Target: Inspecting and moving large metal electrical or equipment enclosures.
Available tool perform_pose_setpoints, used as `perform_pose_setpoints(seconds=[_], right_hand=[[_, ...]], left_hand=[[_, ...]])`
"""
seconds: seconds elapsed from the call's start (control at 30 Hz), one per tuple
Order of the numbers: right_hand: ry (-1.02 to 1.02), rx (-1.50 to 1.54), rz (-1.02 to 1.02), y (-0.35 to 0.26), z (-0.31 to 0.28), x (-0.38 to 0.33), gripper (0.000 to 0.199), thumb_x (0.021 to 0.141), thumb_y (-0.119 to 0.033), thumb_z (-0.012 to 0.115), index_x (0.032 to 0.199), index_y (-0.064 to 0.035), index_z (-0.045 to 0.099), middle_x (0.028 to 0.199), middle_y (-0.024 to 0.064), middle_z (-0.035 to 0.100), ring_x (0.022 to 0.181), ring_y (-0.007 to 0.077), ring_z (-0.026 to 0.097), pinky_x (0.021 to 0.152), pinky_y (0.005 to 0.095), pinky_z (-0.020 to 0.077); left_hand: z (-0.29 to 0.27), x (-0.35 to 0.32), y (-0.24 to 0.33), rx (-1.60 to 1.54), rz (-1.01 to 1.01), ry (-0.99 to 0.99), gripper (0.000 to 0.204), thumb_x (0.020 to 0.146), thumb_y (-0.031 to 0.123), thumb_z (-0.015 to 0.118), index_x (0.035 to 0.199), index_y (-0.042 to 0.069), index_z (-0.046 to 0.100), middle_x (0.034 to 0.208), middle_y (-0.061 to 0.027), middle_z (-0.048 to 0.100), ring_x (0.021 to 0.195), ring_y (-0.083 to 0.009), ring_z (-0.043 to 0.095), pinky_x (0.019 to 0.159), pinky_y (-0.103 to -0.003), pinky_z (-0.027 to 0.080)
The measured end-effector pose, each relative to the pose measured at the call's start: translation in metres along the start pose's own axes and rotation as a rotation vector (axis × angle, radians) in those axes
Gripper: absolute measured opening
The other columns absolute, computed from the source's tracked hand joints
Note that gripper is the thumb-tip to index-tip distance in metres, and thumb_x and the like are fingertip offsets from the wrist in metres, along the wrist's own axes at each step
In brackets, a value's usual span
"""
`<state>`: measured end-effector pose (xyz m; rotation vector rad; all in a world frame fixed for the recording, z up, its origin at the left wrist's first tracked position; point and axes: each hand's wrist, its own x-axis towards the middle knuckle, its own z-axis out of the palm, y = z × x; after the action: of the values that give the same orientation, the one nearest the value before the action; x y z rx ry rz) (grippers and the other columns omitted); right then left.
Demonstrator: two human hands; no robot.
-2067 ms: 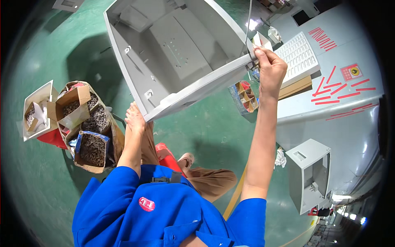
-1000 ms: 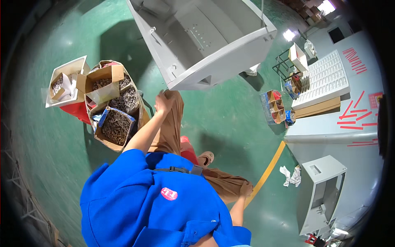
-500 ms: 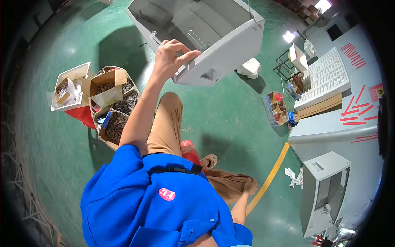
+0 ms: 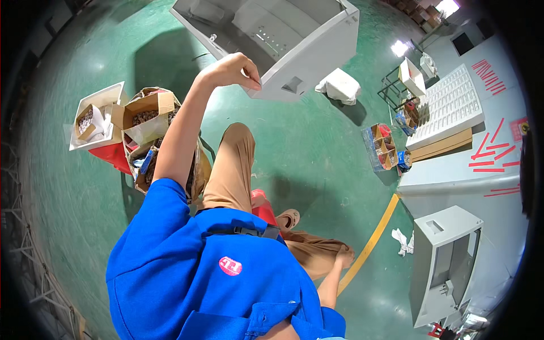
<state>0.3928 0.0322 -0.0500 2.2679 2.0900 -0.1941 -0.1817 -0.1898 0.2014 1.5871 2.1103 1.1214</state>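
A grey metal cabinet (image 4: 317,56) with an open box-like inside is tilted in front of me at the top of the view. My left hand (image 4: 232,72) reaches out to its near lower corner. There, the fingers and thumb are pinched together on the edge. A small rectangular recess (image 4: 293,85) sits in the cabinet's side panel, just right of that corner. My right hand (image 4: 344,256) rests on my bent right knee, fingers lying on the brown trousers and holding nothing.
On the left, cardboard boxes (image 4: 148,110) of small parts stand by a white tray (image 4: 82,139). A second grey cabinet (image 4: 422,272) stands at lower right. Farther right are a divided parts box (image 4: 377,150) and a white slotted panel (image 4: 447,107). A white wrapped bundle (image 4: 340,86) lies behind.
My left hand has shifted along the cabinet's edge to its near corner, and its fingers have drawn together. The cabinet now appears slightly higher in view. My right hand stays on the knee.
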Motion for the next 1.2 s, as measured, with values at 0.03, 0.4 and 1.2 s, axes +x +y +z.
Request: perform_pose_setpoints(seconds=[0.03,0.4,1.2], right_hand=[[0.0,-0.003,-0.001,-0.003,-0.001,-0.001,0.031,0.072,-0.033,0.054,0.098,-0.0171,0.059,0.105,0.0055,0.052,0.1,0.0262,0.046,0.077,0.0479,0.0392],[-0.016,-0.002,0.05,-0.009,-0.008,-0.005,0.032,0.072,-0.035,0.055,0.1,-0.0198,0.059,0.104,0.006,0.054,0.103,0.0259,0.046,0.08,0.0487,0.0373],[0.05,0.109,0.04,-0.037,0.036,-0.017,0.031,0.071,-0.031,0.054,0.097,-0.0144,0.06,0.107,0.005,0.053,0.105,0.0235,0.045,0.085,0.0457,0.038]], left_hand=[[-0.002,0.0,0.005,0.049,-0.036,0.01,0.017,0.06,0.015,0.071,0.072,0.004,0.065,0.067,-0.0042,0.061,0.067,-0.0126,0.056,0.061,-0.026,0.043],[-0.018,0.029,-0.022,0.073,-0.086,-0.185,0.02,0.058,0.011,0.07,0.07,0.0,0.059,0.069,-0.0036,0.059,0.07,-0.0115,0.055,0.063,-0.026,0.042],[-0.029,0.066,-0.11,-0.076,-0.178,-0.119,0.014,0.064,-0.003,0.066,0.062,-0.002,0.053,0.059,-0.0042,0.055,0.058,-0.0096,0.054,0.052,-0.025,0.044]])
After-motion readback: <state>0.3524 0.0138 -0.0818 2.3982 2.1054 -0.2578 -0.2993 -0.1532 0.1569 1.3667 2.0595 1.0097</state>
